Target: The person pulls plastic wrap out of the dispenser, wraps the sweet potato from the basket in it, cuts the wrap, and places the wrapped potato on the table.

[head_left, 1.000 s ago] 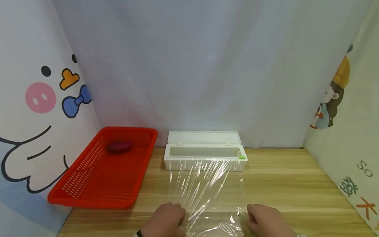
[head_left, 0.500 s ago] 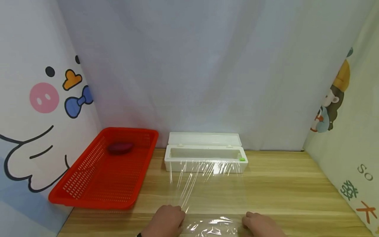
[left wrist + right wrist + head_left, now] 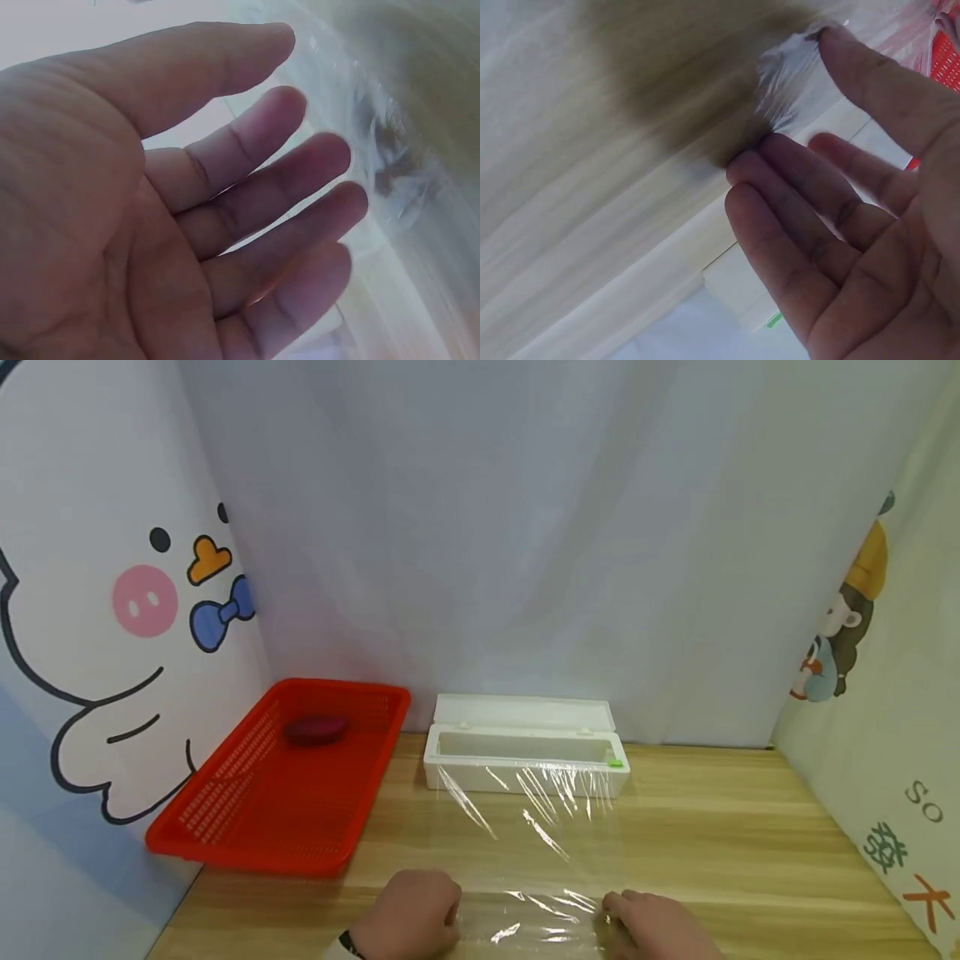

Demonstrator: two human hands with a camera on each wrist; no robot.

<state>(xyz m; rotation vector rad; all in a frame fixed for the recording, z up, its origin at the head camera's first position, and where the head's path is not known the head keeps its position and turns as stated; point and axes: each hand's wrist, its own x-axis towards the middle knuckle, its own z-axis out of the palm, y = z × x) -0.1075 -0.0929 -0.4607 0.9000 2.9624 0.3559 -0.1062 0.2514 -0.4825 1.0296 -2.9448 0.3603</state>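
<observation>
A sheet of clear cling film (image 3: 536, 847) runs toward me from a long white dispenser box (image 3: 432, 770) with its lid (image 3: 525, 713) raised. My left hand (image 3: 412, 917) is at the sheet's left edge. In the left wrist view its thumb and fingers stand apart, with crinkled film just beyond the fingertips. At the opposite edge is my right hand (image 3: 656, 927). The right wrist view shows gathered film (image 3: 791, 79) clinging between its thumb tip and fingertips, which do not meet. The film's near end lies out of view.
A red plastic basket (image 3: 247, 865) stands left of the box, with a dark purple oblong item (image 3: 317, 729) inside. A green slider (image 3: 615, 763) sits at the box's right end. Pale curtains, printed with cartoons at the sides, enclose the wooden table (image 3: 720, 827).
My right hand has moved left, closer to the left hand. The film's creases have shifted and it now shows fewer shiny folds. My view has turned slightly left.
</observation>
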